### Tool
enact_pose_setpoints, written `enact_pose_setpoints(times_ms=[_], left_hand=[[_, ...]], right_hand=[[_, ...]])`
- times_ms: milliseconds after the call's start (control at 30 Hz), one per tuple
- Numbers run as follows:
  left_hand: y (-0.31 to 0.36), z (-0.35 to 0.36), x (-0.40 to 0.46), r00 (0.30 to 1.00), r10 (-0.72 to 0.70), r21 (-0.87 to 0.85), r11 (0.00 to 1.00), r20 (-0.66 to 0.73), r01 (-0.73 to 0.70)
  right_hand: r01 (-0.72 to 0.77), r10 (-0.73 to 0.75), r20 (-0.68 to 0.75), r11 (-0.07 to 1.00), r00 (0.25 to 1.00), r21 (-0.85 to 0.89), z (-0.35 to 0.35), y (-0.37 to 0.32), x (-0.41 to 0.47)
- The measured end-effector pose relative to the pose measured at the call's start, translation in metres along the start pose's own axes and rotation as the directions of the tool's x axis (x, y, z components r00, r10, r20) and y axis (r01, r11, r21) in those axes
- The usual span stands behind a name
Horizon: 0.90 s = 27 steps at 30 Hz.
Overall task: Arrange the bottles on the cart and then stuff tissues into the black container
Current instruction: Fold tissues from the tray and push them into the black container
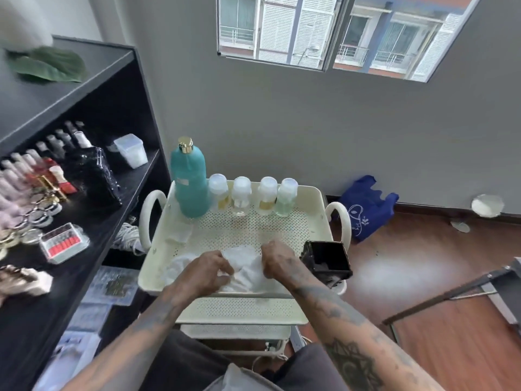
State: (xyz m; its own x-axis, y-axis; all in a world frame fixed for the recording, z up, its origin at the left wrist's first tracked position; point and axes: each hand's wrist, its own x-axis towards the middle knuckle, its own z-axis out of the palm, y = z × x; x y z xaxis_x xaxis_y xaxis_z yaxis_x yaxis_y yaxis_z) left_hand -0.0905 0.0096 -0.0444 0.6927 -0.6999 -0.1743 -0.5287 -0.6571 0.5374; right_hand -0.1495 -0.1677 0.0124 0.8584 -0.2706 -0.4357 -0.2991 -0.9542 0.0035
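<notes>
fingers (222, 266) in tissues (245, 266), black container (327, 259) rt, bottles (253, 196) behind, shelf (84, 193) lft

You face a grey wall (282, 122) with a sliding window (332, 32) at upper centre, daylight showing a shuttered building outside. A black shelving unit (93, 88) fills your left of frame; reddish wood flooring (423, 263) spreads lower right, a blue bag (366, 207) slumped against the baseboard.

- No readable words or numbers anywhere.
- Small pale label on teal bottle (189, 182), too blurred to read.
- White drawing and scribbled marks on blue bag (366, 207), not legible as text.
</notes>
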Motion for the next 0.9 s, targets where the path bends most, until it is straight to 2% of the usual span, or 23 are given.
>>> enact_pose_setpoints(times_ms=[167,267,367,433,533,633,700,800,900], left_hand=[[-0.006,0.004,-0.016,0.99,-0.055,-0.03,0.998,-0.13,0.051],[-0.008,0.009,-0.022,0.974,-0.049,-0.046,0.998,-0.219,0.04],[-0.008,0.009,-0.023,0.993,-0.054,-0.046,0.998,-0.103,0.049],[-0.007,0.009,-0.02,0.996,-0.08,0.015,0.997,-0.026,0.08],[-0.009,0.009,-0.016,0.991,-0.124,0.091,0.988,-0.039,0.127],[-0.014,0.011,-0.014,0.981,-0.168,0.054,0.983,-0.095,0.173],[-0.016,0.012,-0.015,0.974,-0.192,0.013,0.981,-0.124,0.195],[-0.016,0.012,-0.014,0.967,-0.189,-0.005,0.982,-0.172,0.191],[-0.012,0.01,-0.014,0.965,-0.166,0.006,0.985,-0.203,0.171]], right_hand=[[0.03,-0.02,-0.108,0.995,0.994,0.094,0.014,-0.002,-0.002],[0.035,-0.014,-0.107,0.98,0.994,0.196,0.016,-0.006,-0.001],[0.002,0.026,-0.115,0.97,0.993,0.242,0.025,-0.003,-0.005],[-0.012,0.062,-0.163,0.957,0.985,0.291,0.031,0.001,-0.006],[0.03,0.085,-0.289,0.928,0.953,0.371,0.035,0.003,-0.006],[0.105,0.097,-0.39,0.879,0.916,0.465,0.037,0.001,-0.009],[0.137,0.134,-0.382,0.785,0.914,0.604,0.04,0.0,-0.012],[0.075,0.243,-0.236,0.53,0.941,0.844,0.045,0.001,-0.017],[0.031,0.218,-0.094,0.275,0.971,0.961,0.043,-0.001,-0.029]])
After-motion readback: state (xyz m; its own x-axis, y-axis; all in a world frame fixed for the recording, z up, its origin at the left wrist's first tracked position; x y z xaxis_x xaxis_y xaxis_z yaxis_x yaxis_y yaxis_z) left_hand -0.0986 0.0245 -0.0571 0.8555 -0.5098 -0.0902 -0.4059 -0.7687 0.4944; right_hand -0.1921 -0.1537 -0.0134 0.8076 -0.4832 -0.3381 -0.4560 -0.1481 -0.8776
